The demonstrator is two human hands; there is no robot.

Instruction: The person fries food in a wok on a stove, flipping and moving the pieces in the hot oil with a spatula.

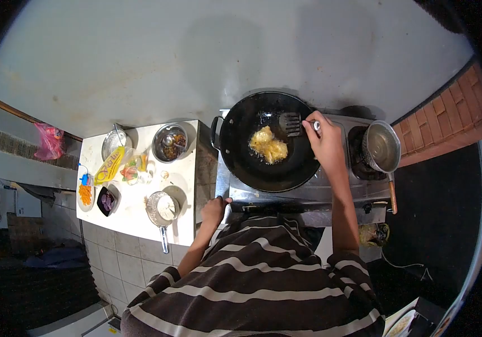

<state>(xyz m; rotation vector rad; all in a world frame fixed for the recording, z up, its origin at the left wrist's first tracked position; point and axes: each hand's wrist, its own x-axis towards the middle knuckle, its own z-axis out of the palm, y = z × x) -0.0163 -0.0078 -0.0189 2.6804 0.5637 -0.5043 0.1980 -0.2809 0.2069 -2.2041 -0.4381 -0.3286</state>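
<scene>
My right hand (pixel 325 137) is closed around the handle of a slotted spatula (pixel 291 124), whose head is inside a black wok (pixel 241 168) on the stove. Golden, battered-looking fried pieces (pixel 269 146) lie in the middle of the wok, left of and below the spatula head and apart from it. My left hand (pixel 214 211) is curled at the front left edge of the stove (pixel 325 194). A small white thing shows beside its fingers, and I cannot make out what it is.
A saucepan (pixel 381 147) with a wooden handle sits on the right burner. On the white table (pixel 134 210) at left are a steel bowl (pixel 169 142), a pan of white batter (pixel 163 209), a yellow packet (pixel 109 165), a plate of orange pieces (pixel 86 195) and a dark bowl (pixel 107 201).
</scene>
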